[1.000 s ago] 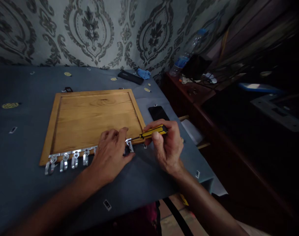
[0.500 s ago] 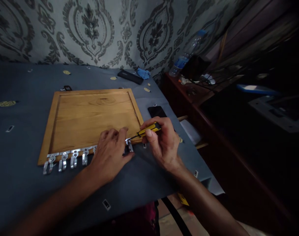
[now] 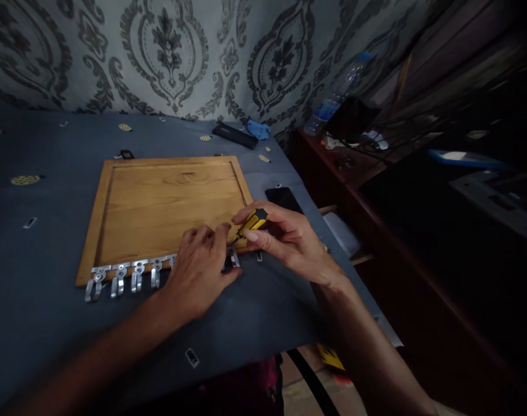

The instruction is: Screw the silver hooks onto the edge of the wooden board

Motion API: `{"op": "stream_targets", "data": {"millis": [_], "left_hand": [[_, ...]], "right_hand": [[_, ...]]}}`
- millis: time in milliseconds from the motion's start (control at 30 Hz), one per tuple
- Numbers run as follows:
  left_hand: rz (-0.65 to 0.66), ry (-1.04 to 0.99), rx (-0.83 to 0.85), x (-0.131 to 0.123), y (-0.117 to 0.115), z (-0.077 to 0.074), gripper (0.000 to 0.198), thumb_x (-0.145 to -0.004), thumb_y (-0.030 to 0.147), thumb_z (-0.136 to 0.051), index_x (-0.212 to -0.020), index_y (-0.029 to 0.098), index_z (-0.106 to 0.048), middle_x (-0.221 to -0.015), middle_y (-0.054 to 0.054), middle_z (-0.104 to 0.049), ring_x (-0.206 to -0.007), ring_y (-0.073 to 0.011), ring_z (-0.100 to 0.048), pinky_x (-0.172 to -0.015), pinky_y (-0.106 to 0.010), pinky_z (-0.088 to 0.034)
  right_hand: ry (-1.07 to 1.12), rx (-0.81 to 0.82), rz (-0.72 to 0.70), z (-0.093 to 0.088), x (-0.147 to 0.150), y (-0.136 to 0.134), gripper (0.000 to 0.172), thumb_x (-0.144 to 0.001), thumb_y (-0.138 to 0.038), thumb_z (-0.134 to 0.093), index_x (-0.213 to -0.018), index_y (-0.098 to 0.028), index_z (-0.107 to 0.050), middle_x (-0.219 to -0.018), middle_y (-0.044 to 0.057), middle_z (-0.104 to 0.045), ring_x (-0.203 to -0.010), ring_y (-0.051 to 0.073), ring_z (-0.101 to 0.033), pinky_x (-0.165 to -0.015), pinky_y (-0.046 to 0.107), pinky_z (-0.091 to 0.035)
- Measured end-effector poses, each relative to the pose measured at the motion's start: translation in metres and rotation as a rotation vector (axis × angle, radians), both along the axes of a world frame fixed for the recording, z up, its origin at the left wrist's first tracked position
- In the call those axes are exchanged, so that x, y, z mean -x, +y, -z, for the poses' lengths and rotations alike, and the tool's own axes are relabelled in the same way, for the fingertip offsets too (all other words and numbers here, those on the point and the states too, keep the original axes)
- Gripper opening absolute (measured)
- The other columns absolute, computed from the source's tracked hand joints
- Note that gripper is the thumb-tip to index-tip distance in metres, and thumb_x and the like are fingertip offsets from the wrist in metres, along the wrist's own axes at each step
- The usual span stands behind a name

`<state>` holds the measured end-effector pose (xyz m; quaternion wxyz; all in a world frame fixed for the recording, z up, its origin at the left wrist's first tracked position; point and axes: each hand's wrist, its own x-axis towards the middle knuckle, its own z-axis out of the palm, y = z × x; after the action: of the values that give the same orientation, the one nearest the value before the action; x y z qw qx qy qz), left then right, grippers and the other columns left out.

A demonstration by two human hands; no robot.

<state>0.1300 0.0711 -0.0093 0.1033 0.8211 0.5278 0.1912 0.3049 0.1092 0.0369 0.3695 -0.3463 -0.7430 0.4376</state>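
Note:
A wooden board [image 3: 168, 202] lies flat on the blue cloth-covered table [image 3: 51, 323]. Along its near edge runs a metal rail of hooks [image 3: 125, 277]. My left hand [image 3: 200, 271] presses down on the right end of that rail, fingers curled over it. My right hand [image 3: 285, 240] is closed around a yellow-and-black screwdriver [image 3: 251, 222]. The screwdriver stands steeply, its tip at the rail's right end, right beside my left fingers.
A black phone [image 3: 283, 198] lies just right of the board. A dark flat case [image 3: 234, 134] and a blue cloth [image 3: 259, 129] rest near the patterned wall. A dark wooden cabinet [image 3: 376, 196] with a water bottle [image 3: 333, 104] stands to the right.
My right hand has raised the screwdriver from a low slant to a steep angle over the rail's end. The left hand has stayed on the rail.

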Motion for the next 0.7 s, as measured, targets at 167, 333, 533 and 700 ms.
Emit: {"op": "stream_targets", "data": {"millis": [167, 333, 533, 700], "left_hand": [[0.004, 0.007, 0.006, 0.000, 0.000, -0.001, 0.057, -0.078, 0.030, -0.075, -0.123, 0.018, -0.043, -0.103, -0.009, -0.067, -0.102, -0.0294, -0.060, -0.091, -0.045, -0.044], [0.014, 0.029, -0.013, 0.000, 0.000, 0.001, 0.055, -0.079, 0.030, -0.075, -0.122, 0.016, -0.043, -0.102, -0.009, -0.067, -0.101, -0.0297, -0.061, -0.089, -0.044, -0.045], [-0.001, 0.007, 0.009, 0.000, 0.000, 0.000, 0.054, -0.079, 0.030, -0.075, -0.121, 0.018, -0.043, -0.101, -0.007, -0.067, -0.102, -0.0301, -0.060, -0.090, -0.045, -0.045], [0.001, 0.004, 0.009, 0.000, -0.001, 0.000, 0.058, -0.078, 0.030, -0.076, -0.123, 0.018, -0.041, -0.103, -0.008, -0.067, -0.103, -0.0305, -0.061, -0.089, -0.045, -0.045]], "right_hand": [[0.160, 0.079, 0.059, 0.014, 0.005, 0.001, 0.024, -0.083, -0.039, -0.074, -0.079, -0.019, -0.061, -0.065, -0.005, -0.057, -0.050, 0.008, -0.056, -0.047, 0.020, -0.046], [0.265, 0.121, 0.173, 0.022, 0.016, 0.001, 0.032, -0.075, -0.035, -0.082, -0.075, -0.021, -0.053, -0.060, -0.008, -0.055, -0.044, 0.006, -0.051, -0.040, 0.017, -0.043], [0.197, 0.124, 0.088, 0.011, 0.005, 0.000, 0.025, -0.084, -0.039, -0.073, -0.098, -0.020, -0.064, -0.087, -0.002, -0.064, -0.055, 0.005, -0.058, -0.050, 0.019, -0.053], [0.223, 0.124, 0.035, 0.011, 0.005, 0.005, 0.021, -0.082, -0.037, -0.075, -0.084, -0.018, -0.067, -0.074, -0.003, -0.061, -0.050, 0.006, -0.057, -0.047, 0.019, -0.052]]}}
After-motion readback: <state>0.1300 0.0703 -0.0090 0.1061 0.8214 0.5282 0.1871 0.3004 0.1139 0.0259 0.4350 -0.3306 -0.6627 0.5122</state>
